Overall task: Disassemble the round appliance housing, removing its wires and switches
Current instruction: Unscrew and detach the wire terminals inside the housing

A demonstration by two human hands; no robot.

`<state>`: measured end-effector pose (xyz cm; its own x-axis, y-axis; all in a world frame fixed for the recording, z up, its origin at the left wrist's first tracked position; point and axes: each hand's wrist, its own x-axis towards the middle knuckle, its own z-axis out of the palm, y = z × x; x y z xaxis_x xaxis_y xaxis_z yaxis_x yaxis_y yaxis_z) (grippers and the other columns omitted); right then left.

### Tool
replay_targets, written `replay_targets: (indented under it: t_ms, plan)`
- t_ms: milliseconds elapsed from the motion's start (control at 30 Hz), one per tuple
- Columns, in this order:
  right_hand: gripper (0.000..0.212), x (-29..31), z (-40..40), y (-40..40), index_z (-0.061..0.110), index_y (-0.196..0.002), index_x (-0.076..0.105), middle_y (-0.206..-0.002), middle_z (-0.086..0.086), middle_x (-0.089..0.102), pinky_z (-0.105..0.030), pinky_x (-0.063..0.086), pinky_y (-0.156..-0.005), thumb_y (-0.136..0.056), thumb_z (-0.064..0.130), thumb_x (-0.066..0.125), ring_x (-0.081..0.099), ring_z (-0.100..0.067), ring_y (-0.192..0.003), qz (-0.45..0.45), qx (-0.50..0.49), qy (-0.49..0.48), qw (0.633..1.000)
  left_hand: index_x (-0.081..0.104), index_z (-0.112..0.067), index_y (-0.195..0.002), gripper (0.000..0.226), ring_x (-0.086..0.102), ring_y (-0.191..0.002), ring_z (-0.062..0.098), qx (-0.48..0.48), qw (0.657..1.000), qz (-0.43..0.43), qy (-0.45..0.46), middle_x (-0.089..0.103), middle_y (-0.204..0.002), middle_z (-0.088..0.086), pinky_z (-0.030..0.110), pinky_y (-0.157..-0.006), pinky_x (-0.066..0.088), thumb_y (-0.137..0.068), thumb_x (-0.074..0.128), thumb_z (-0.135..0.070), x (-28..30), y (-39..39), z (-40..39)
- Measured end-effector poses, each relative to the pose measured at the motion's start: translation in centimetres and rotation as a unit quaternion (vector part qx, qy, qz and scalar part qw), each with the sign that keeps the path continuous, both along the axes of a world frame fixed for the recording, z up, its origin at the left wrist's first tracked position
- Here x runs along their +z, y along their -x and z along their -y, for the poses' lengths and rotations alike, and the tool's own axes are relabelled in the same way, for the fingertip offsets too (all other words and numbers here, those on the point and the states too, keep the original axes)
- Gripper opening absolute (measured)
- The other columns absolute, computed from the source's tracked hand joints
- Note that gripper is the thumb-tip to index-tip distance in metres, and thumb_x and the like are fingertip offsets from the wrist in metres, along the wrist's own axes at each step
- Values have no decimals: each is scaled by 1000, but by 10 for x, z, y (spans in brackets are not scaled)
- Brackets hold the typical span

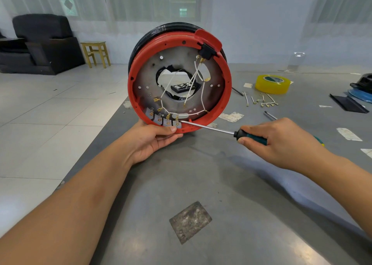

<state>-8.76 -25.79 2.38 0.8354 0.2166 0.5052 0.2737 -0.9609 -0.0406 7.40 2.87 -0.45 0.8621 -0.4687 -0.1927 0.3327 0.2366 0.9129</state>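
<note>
A round red housing (226, 95) with a black outer band stands on edge on the grey table (201, 174), its open side facing me. My left hand (155, 140) grips its lower rim. Inside, white wires (202, 87) with brass terminals run across a grey metal plate to a row of grey switches (164, 121) along the bottom rim and to a black socket (206, 52) at the top right. My right hand (281, 142) holds a green-handled screwdriver (211, 129), whose tip touches the rightmost switch terminal.
Loose removed wires (263, 101) and a yellow tape roll (272, 83) lie at the right back. A second screwdriver (270, 115) lies behind my right hand. Black and blue parts sit at the far right edge. The table's left edge drops to a tiled floor.
</note>
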Motion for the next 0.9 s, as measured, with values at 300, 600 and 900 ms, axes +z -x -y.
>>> replay_targets:
  t_ms: [300, 600, 900]
  plan:
    - [50, -13, 3, 1, 21, -110, 74, -78, 2, 74, -42, 58, -54, -97, 56, 41, 66, -22, -63, 23, 14, 0, 1000, 67, 8, -123, 34, 79, -95, 37, -6, 1000, -22, -20, 78, -108, 23, 26, -64, 63, -90, 66, 14, 2, -3, -1]
    - [51, -17, -3, 1, 20, -114, 74, -79, 0, 72, -43, 57, -57, -98, 57, 42, 64, -21, -64, 5, 4, -28, 1000, 69, 4, -117, 44, 79, -95, 36, 5, 1000, -4, 3, 79, -106, 22, 26, -66, 63, -74, 76, 9, 1, 1, 2]
    - [51, -13, -5, -2, 21, -115, 75, -80, 1, 74, -42, 57, -58, -98, 57, 43, 64, -19, -64, 8, -5, -45, 999, 71, 6, -112, 47, 78, -96, 38, 12, 1000, -9, 27, 78, -108, 24, 27, -68, 63, -66, 78, 5, -1, -1, -2]
